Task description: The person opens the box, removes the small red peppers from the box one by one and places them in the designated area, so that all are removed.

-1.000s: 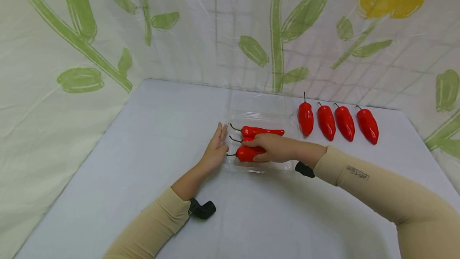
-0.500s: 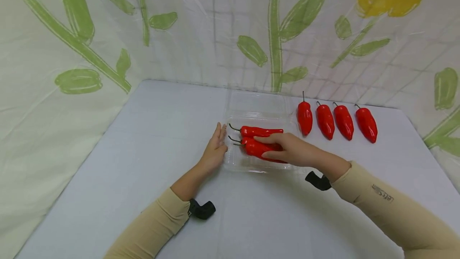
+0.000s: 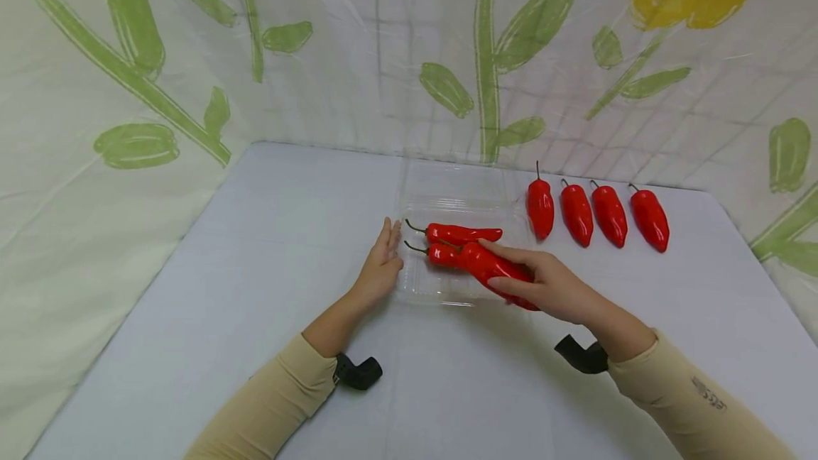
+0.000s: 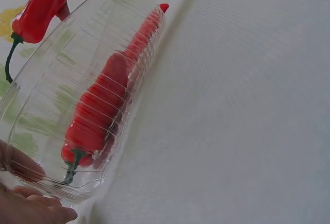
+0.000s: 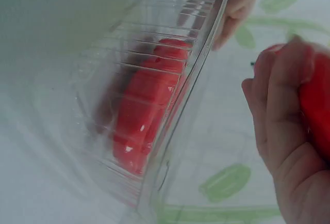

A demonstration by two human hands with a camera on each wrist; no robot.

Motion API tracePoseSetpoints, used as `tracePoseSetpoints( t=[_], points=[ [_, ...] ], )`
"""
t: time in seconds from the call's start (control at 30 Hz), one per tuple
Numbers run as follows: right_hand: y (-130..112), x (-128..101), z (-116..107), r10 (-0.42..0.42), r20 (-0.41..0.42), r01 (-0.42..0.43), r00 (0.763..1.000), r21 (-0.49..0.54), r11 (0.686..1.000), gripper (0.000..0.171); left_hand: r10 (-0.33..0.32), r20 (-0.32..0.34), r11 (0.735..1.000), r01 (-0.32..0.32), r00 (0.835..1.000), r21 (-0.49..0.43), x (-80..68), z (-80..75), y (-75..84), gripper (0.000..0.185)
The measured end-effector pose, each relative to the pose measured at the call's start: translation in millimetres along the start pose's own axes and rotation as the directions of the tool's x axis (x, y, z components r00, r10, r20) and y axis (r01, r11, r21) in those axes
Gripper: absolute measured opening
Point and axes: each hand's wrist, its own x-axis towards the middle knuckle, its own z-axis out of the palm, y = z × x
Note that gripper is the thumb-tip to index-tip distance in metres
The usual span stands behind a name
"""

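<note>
My right hand (image 3: 549, 286) grips a red pepper (image 3: 495, 272) with a green stem, held up over the front right of a clear plastic box (image 3: 422, 293). The left wrist view shows this raised pepper (image 4: 38, 13) above the box rim. Inside the box, two more red peppers, a rear pepper (image 3: 463, 233) and a front pepper (image 3: 441, 255), lie side by side with stems to the left. The held pepper partly covers the front one. My left hand (image 3: 378, 268) rests against the box's left side, fingers straight and pointing away.
Several red peppers (image 3: 577, 215) lie in a row right of the box, stems toward the back. The box's clear lid (image 3: 456, 179) lies folded back behind it. A flowered white curtain (image 3: 358, 77) hangs along the back edge of the white table (image 3: 287, 233).
My right hand has lifted the pepper from the front of the box and drawn it to the right and toward me. The left hand has stayed at the box's side.
</note>
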Motion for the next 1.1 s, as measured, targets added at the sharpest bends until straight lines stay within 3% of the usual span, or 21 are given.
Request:
tracePoseSetpoints(
  t=[0.33,0.67,0.93,1.1],
  points=[
    [10,-19,7,0.042,-0.160,-0.021,0.986,0.134,0.991,0.063,-0.022,0.004,1.000,0.022,1.000,0.015,0.9,0.2,-0.8,0.073],
    [21,-32,8,0.145,-0.309,-0.079,0.940,0.218,0.973,0.062,-0.008,0.008,1.000,0.008,1.000,-0.006,1.1,-1.0,-0.4,0.074],
    [29,-35,0,0.226,-0.335,-0.145,0.914,0.251,0.957,0.063,-0.012,0.015,1.000,0.013,1.000,-0.024,1.3,0.0,-0.4,0.075],
    [37,-37,-4,0.304,-0.355,-0.206,0.884,0.288,0.935,0.068,-0.018,0.014,0.999,0.019,1.000,-0.027,0.5,0.0,0.0,0.074]
  ],
)
